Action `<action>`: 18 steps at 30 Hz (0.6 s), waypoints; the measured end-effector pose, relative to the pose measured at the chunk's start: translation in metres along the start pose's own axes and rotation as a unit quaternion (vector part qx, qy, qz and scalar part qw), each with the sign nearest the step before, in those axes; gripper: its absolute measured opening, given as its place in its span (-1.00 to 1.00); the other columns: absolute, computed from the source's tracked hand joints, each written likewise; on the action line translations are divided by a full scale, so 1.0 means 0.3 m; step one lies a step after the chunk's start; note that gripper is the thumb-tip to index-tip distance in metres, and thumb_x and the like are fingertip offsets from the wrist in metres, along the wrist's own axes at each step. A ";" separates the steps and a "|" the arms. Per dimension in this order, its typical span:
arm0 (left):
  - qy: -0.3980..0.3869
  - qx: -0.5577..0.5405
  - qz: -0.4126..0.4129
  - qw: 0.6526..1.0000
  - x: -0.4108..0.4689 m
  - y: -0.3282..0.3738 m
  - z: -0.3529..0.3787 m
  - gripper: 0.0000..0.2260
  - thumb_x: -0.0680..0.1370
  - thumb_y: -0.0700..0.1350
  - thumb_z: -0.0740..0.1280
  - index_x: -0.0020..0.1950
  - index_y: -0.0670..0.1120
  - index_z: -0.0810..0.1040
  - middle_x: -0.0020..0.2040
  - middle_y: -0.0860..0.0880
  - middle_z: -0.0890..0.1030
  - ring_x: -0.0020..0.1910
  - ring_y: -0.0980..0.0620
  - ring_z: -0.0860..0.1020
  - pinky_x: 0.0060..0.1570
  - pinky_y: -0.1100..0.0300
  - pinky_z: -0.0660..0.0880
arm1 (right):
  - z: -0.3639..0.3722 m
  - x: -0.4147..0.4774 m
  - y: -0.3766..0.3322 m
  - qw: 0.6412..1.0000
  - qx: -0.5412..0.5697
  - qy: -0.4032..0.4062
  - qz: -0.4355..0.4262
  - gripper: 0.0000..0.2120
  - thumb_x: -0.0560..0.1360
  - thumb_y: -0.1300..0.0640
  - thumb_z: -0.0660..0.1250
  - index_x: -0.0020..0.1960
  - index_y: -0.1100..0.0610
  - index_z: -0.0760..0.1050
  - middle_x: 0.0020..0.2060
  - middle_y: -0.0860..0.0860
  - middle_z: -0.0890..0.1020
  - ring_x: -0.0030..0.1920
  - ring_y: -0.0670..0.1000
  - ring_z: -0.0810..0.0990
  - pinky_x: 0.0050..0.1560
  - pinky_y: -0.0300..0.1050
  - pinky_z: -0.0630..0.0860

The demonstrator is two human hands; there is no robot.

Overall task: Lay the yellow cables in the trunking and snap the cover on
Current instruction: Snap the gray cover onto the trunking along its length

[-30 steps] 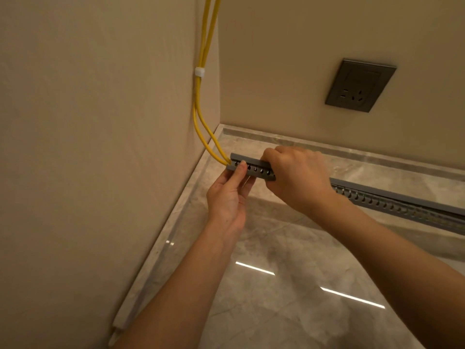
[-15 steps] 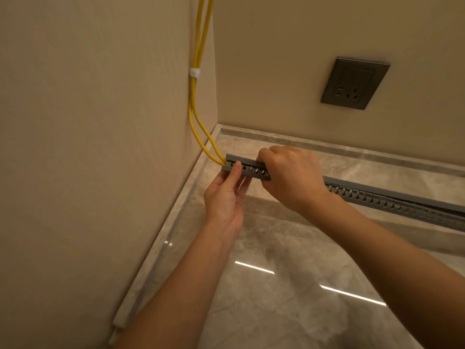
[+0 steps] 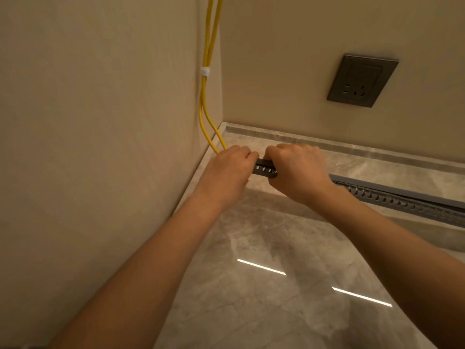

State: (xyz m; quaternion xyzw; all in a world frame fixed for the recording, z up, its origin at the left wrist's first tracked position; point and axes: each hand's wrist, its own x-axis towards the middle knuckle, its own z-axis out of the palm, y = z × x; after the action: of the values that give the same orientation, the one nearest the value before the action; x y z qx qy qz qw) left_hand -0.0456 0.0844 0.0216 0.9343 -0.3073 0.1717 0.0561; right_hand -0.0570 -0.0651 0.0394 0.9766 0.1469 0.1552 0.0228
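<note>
The person's left hand (image 3: 226, 172) and right hand (image 3: 300, 172) are both closing over the left end of a long grey slotted plastic trunking (image 3: 266, 168). Each grip is clamping down on it with curled fingers, knuckles up. Only a short stretch with a row of oval slots is showing between the two hands. The left hand is covering the very end of the trunking, so its end edge is hidden.

To the right of the right hand, the trunking is running on across the glossy grey stone floor (image 3: 276, 248) and out past the right edge of the view. It is lying near the pale stone skirting (image 3: 364, 151), with a strip of bare floor between them.

Two thin yellow cables (image 3: 202, 96) are hanging down the beige left wall (image 3: 100, 122) beside the room corner. A small white clip (image 3: 205, 71) is holding them together. Below it they are parting slightly, curving out over the skirting edge and disappearing under the left hand at the trunking's end. How far they are lying inside cannot be told.

A dark grey square wall socket (image 3: 362, 80) is sitting on the beige back wall (image 3: 289, 59), well above the trunking. Open floor is stretching out in front of the hands, towards the person.
</note>
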 end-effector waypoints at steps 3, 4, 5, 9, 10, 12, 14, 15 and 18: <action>-0.049 0.105 0.047 0.992 0.047 -0.009 -0.009 -0.84 0.54 -0.24 0.27 0.11 -0.15 0.45 0.01 -0.10 0.53 0.02 -0.08 0.50 -0.25 0.13 0.29 | 0.003 0.001 0.001 1.000 0.000 -0.014 0.007 -0.88 0.41 0.21 0.27 -0.06 0.10 0.50 -0.23 0.01 0.59 -0.32 0.07 0.37 -0.38 -0.13 0.15; -0.066 0.124 0.065 0.988 0.056 -0.011 -0.011 -0.86 0.55 -0.23 0.26 0.10 -0.16 0.46 0.01 -0.10 0.54 0.00 -0.08 0.51 -0.26 0.14 0.28 | 0.003 0.002 0.002 1.000 0.002 -0.017 0.009 -0.87 0.41 0.21 0.27 -0.06 0.10 0.50 -0.23 0.02 0.59 -0.32 0.07 0.38 -0.37 -0.13 0.15; -0.079 0.137 0.081 0.984 0.062 -0.014 -0.014 -0.87 0.55 -0.22 0.25 0.09 -0.16 0.46 0.00 -0.11 0.55 -0.01 -0.08 0.52 -0.25 0.14 0.27 | 0.003 0.004 0.002 1.000 0.003 -0.020 0.010 -0.87 0.40 0.21 0.27 -0.06 0.10 0.50 -0.23 0.02 0.59 -0.32 0.07 0.38 -0.37 -0.13 0.16; -0.099 0.166 0.124 0.973 0.075 -0.021 -0.021 -0.86 0.55 -0.20 0.24 0.08 -0.15 0.50 -0.04 -0.10 0.59 -0.07 -0.08 0.54 -0.26 0.14 0.27 | 0.003 0.008 0.002 0.999 0.010 -0.031 0.008 -0.85 0.40 0.22 0.27 -0.05 0.09 0.51 -0.24 0.03 0.58 -0.33 0.06 0.36 -0.36 -0.15 0.17; -0.102 0.168 0.127 0.972 0.077 -0.021 -0.019 -0.86 0.55 -0.19 0.24 0.07 -0.15 0.51 -0.05 -0.10 0.60 -0.09 -0.08 0.55 -0.26 0.14 0.27 | 0.003 0.008 0.003 0.999 0.012 -0.035 0.007 -0.85 0.40 0.22 0.27 -0.05 0.10 0.51 -0.24 0.03 0.59 -0.33 0.07 0.36 -0.36 -0.14 0.19; -0.105 0.169 0.129 0.972 0.078 -0.024 -0.018 -0.87 0.54 -0.19 0.24 0.05 -0.14 0.52 -0.08 -0.09 0.60 -0.12 -0.07 0.55 -0.27 0.14 0.28 | 0.005 0.011 0.005 0.999 0.013 -0.040 0.002 -0.84 0.39 0.22 0.27 -0.05 0.10 0.51 -0.23 0.04 0.59 -0.33 0.08 0.37 -0.34 -0.12 0.22; -0.108 0.168 0.128 0.972 0.076 -0.024 -0.016 -0.87 0.53 -0.19 0.24 0.04 -0.13 0.53 -0.09 -0.09 0.61 -0.14 -0.07 0.55 -0.28 0.14 0.29 | 0.008 0.014 0.006 0.999 0.012 -0.048 -0.002 -0.84 0.39 0.21 0.26 -0.05 0.10 0.52 -0.24 0.04 0.59 -0.32 0.09 0.39 -0.33 -0.11 0.25; -0.112 0.166 0.126 0.972 0.074 -0.023 -0.015 -0.87 0.53 -0.19 0.24 0.04 -0.13 0.53 -0.10 -0.09 0.60 -0.15 -0.07 0.55 -0.28 0.14 0.29 | 0.011 0.015 0.006 0.998 0.013 -0.053 -0.005 -0.84 0.39 0.21 0.26 -0.05 0.09 0.52 -0.25 0.04 0.59 -0.32 0.09 0.40 -0.32 -0.11 0.26; -0.121 0.164 0.124 0.971 0.068 -0.019 -0.013 -0.87 0.53 -0.19 0.23 0.03 -0.13 0.53 -0.10 -0.09 0.60 -0.15 -0.07 0.54 -0.28 0.14 0.27 | 0.019 0.017 0.006 0.998 0.023 -0.065 -0.007 -0.83 0.37 0.22 0.27 -0.06 0.10 0.54 -0.27 0.04 0.60 -0.31 0.09 0.43 -0.30 -0.11 0.30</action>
State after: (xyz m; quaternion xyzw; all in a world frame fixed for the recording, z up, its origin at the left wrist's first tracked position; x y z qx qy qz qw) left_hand -0.0279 0.0783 0.0325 0.8994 -0.3925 0.1110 -0.1573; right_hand -0.0500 -0.0651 0.0357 0.9839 0.1555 0.0880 0.0114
